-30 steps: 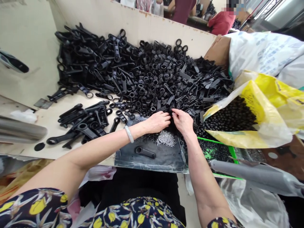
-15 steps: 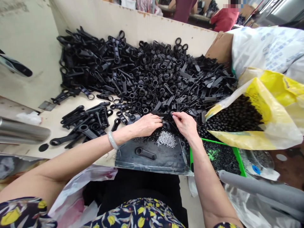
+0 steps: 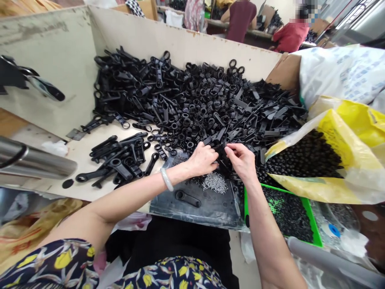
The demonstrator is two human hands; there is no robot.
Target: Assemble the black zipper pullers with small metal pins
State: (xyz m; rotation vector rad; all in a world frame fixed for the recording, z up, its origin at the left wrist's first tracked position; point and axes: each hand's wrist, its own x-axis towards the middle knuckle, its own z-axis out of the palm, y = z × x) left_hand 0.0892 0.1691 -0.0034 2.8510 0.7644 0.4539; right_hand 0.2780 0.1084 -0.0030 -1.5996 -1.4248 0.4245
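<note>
Head camera: the left hand (image 3: 203, 160) is bunching its fingers narrowly over black parts (image 3: 221, 154) at the near edge of the heap (image 3: 204, 104); just to its right, the right hand (image 3: 243, 160) is holding thumb and forefinger nearly together among them. Whether either is gripping a part, I cannot tell. The heap is spreading behind them toward the far wall (image 3: 180, 42). On the near side, silver pins (image 3: 215, 183) are lying on the dark mat (image 3: 210, 212), and nearer still one handle (image 3: 191, 199) is lying alone. To the left, more handles (image 3: 123, 170) are lying jumbled, and a steel tube (image 3: 42, 160) is jutting in over the table (image 3: 78, 192). To the right, the right forearm is blocking some of the green tray (image 3: 313, 224); a yellow bag (image 3: 363, 128) is bulging open beyond it, showing small black pieces (image 3: 306, 156). A grey tube (image 3: 337, 261) is reaching in from the near right, beside the tray. White sacks (image 3: 339, 76) are filling the far right, and two people (image 3: 242, 20) are showing beyond the wall.
</note>
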